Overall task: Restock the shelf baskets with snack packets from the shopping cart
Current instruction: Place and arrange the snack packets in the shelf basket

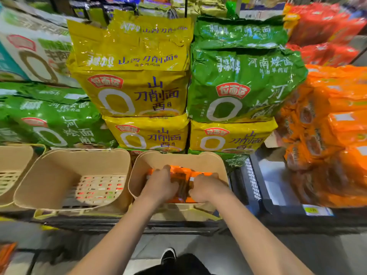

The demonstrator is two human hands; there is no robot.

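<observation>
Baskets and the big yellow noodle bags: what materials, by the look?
Baskets: most likely matte beige moulded plastic, with smooth rounded walls and a slotted grid base. Yellow noodle bags: glossy plastic film, judging by crinkles and bright glare streaks. Orange packets under both hands look like similar shiny film, though blurred.

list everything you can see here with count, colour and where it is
orange snack packets: a few, exact count unclear, orange, in the right basket under both hands
right basket: one, tan, on the shelf
middle basket: one, tan, left of it, no packets inside
left basket: one, tan, cut by the left edge
yellow noodle packs: at least four, yellow, stacked behind the baskets
green noodle packs: several, green, centre right and left
orange packs: many, orange, piled at right
red packs: several, red, top right
left hand: on the packets
right hand: on the packets
</observation>
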